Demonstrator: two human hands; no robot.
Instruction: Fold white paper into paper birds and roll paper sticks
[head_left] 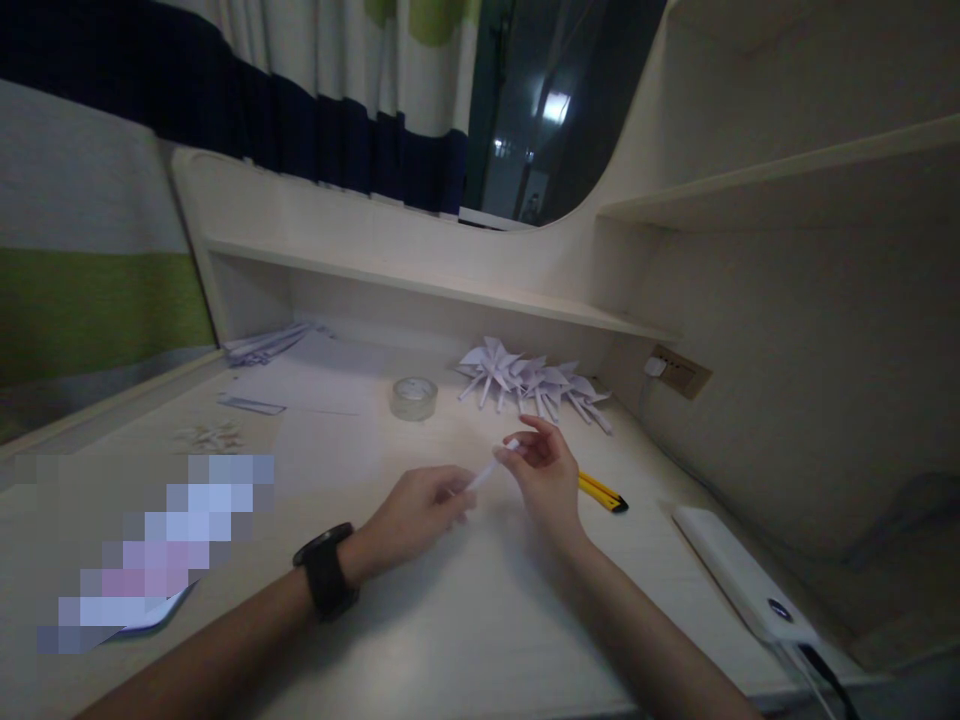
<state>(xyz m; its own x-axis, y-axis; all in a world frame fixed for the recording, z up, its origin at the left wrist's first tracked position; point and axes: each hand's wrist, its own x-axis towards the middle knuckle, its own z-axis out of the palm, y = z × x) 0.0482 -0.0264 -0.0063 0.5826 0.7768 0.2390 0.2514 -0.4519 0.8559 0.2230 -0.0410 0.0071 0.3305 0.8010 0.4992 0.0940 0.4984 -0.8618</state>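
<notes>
Left hand and right hand pinch a rolled paper strip above the desk.

White paper strip; yellow-black knife; black watch; navy-green striped curtain.

On my surface sit a roll of clear tape, a heap of folded paper pinwheels, a yellow utility knife and a white power bank; striped curtains hang behind.

Bare forearms, black wristwatch (left wrist), no sleeves visible
</notes>
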